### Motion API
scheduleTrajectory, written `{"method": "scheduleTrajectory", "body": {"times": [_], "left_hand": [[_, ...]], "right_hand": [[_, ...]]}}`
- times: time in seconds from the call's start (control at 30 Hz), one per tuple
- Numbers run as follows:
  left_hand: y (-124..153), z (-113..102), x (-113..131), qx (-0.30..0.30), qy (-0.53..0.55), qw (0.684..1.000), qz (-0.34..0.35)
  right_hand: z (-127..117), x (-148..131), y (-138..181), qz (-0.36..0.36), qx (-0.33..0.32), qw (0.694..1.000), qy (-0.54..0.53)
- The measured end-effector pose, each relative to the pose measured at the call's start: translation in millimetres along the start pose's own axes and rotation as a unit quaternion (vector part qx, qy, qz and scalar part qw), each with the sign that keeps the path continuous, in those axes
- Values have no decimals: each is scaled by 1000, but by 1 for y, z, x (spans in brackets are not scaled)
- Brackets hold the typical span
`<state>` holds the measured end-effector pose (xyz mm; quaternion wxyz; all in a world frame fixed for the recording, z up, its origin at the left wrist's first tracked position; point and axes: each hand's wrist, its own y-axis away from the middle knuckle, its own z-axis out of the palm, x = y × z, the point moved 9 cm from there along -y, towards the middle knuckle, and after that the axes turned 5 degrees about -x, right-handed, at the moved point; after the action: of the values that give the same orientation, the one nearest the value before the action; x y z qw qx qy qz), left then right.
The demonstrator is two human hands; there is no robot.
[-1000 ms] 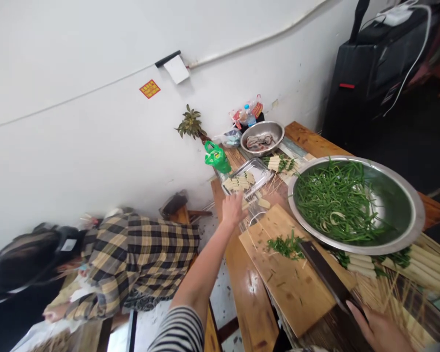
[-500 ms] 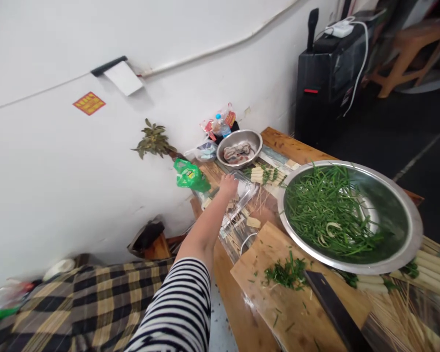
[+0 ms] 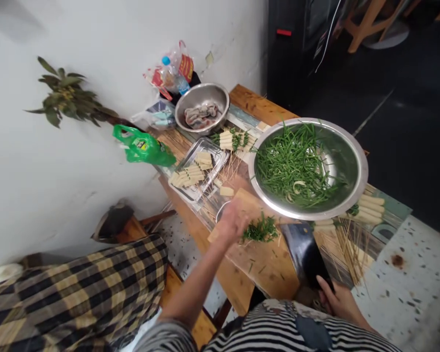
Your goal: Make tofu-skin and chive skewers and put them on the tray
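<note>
My left hand, smeared by motion, hangs over the left edge of the wooden cutting board, close to a small heap of chopped green stalks. Its fingers are too blurred to read. At the lower right, my right hand is closed around the handle end of a dark-bladed cleaver, whose broad blade lies across the board's right side. Beyond the board, a clear plastic tray holds pale rolls and flat pale slices. A loose pale slice sits just behind the board.
A large steel basin of long green stalks stands right of centre. Farther back are a smaller steel bowl with greyish-pink pieces, a green plastic bag and skewered rolls. More skewers lie at right.
My left hand has drawn back from the tray to the cutting board. My right hand has come into view on the cleaver. The camera has tilted down and turned right.
</note>
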<state>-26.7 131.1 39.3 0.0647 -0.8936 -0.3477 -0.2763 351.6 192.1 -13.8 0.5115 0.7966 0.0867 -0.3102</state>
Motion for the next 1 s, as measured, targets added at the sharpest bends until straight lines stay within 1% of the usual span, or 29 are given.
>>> {"method": "scheduleTrajectory", "body": {"times": [0.03,0.07,0.1,0.13,0.17,0.23,0.33,0.37,0.43,0.53,0.6,0.63,0.7,0.77,0.83,0.9,0.93,1.0], "left_hand": [[31,23,7,-24,3,999,27],[56,40,10,-23,2,999,28],[73,51,7,-2,-5,1000,7],[84,59,4,23,-12,999,-18],[87,66,4,41,-15,998,-34],[80,77,10,62,-11,997,-43],[58,93,39,49,16,999,-1],[55,98,49,42,28,999,14],[56,104,66,42,60,997,25],[73,99,72,85,115,990,-10],[87,88,72,125,140,982,-35],[91,79,75,147,151,977,-36],[91,60,90,185,173,967,-11],[75,42,116,211,199,956,32],[46,28,148,230,224,944,78],[10,20,180,241,238,933,122],[-10,18,195,236,233,933,137],[-47,21,219,193,179,953,153]], "right_hand": [[1,4,-3,10,-7,1000,-11],[2,6,-7,20,-15,1000,-17],[3,7,-10,29,-24,999,-20],[6,5,-13,36,-32,999,-20],[9,1,-15,39,-39,998,-20],[17,-12,-17,33,-47,998,-18],[36,-34,-19,2,-58,998,-20],[44,-39,-20,-8,-65,998,-22],[62,-41,-22,-26,-86,996,-27],[79,-30,-23,-50,-109,992,-30],[79,-24,-19,-77,-122,989,-19],[75,-25,-15,-98,-125,987,-11],[58,-35,-5,-153,-115,982,6],[28,-52,4,-203,-74,976,23],[-10,-69,8,-228,-11,972,48],[-53,-82,4,-233,60,968,77],[-75,-86,2,-233,94,964,91],[-117,-93,-3,-236,150,953,112]]}}
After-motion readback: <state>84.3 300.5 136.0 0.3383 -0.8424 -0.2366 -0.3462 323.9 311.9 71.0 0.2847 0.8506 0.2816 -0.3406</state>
